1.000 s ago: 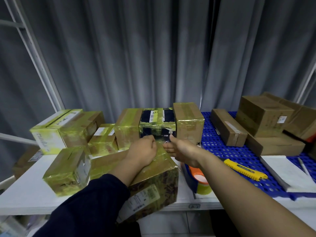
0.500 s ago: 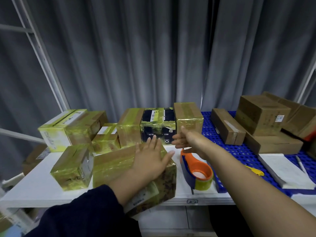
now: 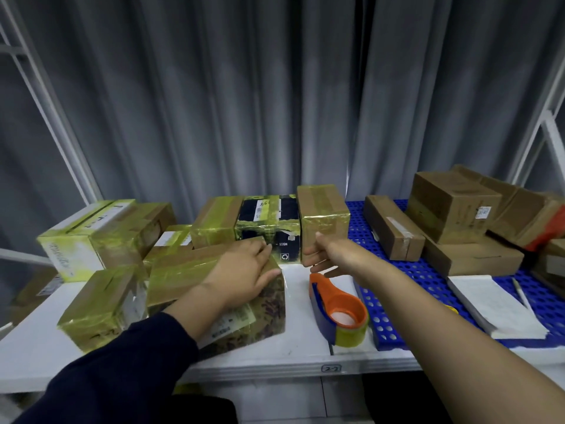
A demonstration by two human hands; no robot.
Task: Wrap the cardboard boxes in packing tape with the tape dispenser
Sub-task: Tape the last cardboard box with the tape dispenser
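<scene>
A tape-wrapped cardboard box (image 3: 260,313) with a patterned side lies near the table's front edge. My left hand (image 3: 244,270) rests flat on its top, fingers straight toward the far right corner. My right hand (image 3: 328,255) hovers open just right of that box, in front of a tall wrapped box (image 3: 321,215), holding nothing. The orange and blue tape dispenser (image 3: 336,310) with a yellowish tape roll stands on the table below my right hand.
Several wrapped boxes (image 3: 104,234) crowd the white table (image 3: 305,341) at left and back. Plain brown boxes (image 3: 452,206) sit on a blue perforated mat (image 3: 428,283) at right, beside a white pad (image 3: 495,307). Grey curtains hang behind.
My left hand has slid toward the far right corner of the front box. My right hand has stayed open near the tall box. The view shifted slightly.
</scene>
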